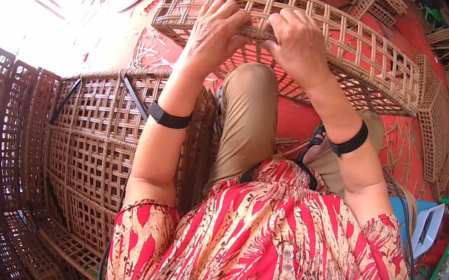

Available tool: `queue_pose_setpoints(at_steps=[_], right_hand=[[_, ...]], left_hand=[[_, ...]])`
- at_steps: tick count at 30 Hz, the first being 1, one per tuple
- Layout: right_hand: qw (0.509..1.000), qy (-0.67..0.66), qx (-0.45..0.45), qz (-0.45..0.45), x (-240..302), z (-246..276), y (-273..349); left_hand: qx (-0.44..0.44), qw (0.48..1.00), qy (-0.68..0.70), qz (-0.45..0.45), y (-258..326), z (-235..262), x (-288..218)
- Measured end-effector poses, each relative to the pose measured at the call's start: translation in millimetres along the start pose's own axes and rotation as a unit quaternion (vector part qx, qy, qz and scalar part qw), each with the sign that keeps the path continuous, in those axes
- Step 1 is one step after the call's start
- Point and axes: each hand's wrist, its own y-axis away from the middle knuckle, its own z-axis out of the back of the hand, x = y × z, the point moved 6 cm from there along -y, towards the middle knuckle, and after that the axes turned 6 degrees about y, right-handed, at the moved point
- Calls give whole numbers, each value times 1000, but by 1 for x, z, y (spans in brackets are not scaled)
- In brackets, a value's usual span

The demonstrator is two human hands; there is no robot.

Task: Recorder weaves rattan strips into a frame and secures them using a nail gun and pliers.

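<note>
Your left hand (216,32) and right hand (298,45) curl closed over one basket (360,75) at its near edge. One knee (254,82) crowds below the grip; red floor (111,53) leaves room leftward.

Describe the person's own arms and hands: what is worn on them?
The left hand and right hand are gloveless. A black band circles the left forearm, a similar black strap the right forearm. The left sleeve and right sleeve are short, patterned in red, cream and black. A dark cable runs beside each.
</note>
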Motion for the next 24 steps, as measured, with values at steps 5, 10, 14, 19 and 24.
queue_pose_setpoints(at_steps=[5,10,14,19,24], right_hand=[[997,9,-61,44,4,-4,14],[994,25,-97,49,2,3,29],[996,-41,-78,-25,-25,36,62],[985,119,-17,-125,-92,86,123],[979,150,9,-136,-132,111,151]], left_hand=[[-24,999,-23,-12,12,-5,-4],[-94,993,44,54,20,4,1],[-61,991,-61,103,38,18,27],[-49,989,-94,102,36,20,32],[-56,987,-111,101,35,22,35]])
